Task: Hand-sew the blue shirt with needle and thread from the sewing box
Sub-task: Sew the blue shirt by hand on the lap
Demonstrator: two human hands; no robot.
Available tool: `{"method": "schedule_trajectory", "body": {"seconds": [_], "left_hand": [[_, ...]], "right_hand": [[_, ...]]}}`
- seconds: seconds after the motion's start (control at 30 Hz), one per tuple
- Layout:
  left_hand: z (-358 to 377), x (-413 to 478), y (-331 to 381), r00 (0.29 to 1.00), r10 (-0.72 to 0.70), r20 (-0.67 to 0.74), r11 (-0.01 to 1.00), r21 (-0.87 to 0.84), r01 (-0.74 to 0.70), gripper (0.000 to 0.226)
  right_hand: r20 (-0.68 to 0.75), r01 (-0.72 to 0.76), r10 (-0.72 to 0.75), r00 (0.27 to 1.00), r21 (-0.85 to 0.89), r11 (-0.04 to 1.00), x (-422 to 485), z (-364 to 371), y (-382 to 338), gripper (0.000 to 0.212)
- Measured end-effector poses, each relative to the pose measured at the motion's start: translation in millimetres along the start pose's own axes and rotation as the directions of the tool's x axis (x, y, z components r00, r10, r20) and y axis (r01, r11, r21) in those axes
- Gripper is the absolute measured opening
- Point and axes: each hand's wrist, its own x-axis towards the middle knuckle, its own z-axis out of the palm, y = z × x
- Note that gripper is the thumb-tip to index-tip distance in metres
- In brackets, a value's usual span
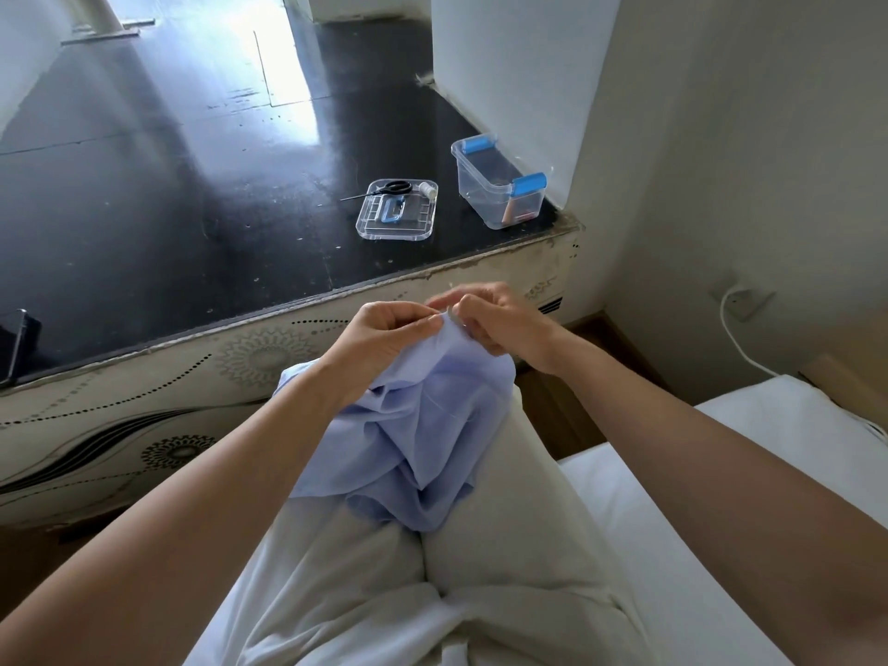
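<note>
Here, both hands (391,331) (499,324) pinching blue shirt (413,425), sewing box (480,189) holding small items, lid (395,237) carrying scissors (395,187), spool (425,188).

Needle: too small to make out between left hand (384,331) and right hand (499,324). Shirt (413,425) edge hidden under both hands' curled fingers. Dark flat object (17,346) cut by left frame edge. Box (497,185) contents unclear.

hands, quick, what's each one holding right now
Left hand: pinches the blue shirt at its top edge.
Right hand: pinches the same edge; any needle is too small to see.
</note>
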Motion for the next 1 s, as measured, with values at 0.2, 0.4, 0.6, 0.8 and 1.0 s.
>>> {"method": "schedule_trajectory", "body": {"seconds": [0.2,0.4,0.6,0.8,1.0], "left_hand": [[-4.0,0.4,-3.1,0.999,0.003,-0.051,0.992,0.122,0.004,0.009],[-7.0,7.5,-10.4,0.986,0.027,-0.167,0.988,0.153,-0.001,0.008],[-7.0,10.2,-11.7,0.99,0.037,-0.135,0.992,0.126,-0.02,0.008],[-3.4,4.4,-10.6,0.993,0.036,-0.114,0.995,0.097,-0.025,0.01],[1.6,5.3,-9.0,0.984,0.059,-0.17,0.995,0.088,-0.044,0.009]], "right_hand": [[-0.072,-0.011,0.006,0.997,-0.074,0.997,-0.3,4.2,15.1,0.018],[-0.15,0.01,-0.009,0.989,0.005,1.0,-4.9,-0.1,21.0,0.014],[-0.17,0.039,-0.03,0.985,0.05,0.998,-9.5,-0.1,20.3,0.015],[-0.174,0.031,-0.018,0.985,0.074,0.997,-11.6,1.6,23.1,0.013],[-0.172,0.021,-0.004,0.985,0.097,0.995,-10.0,3.4,26.3,0.015]]}}
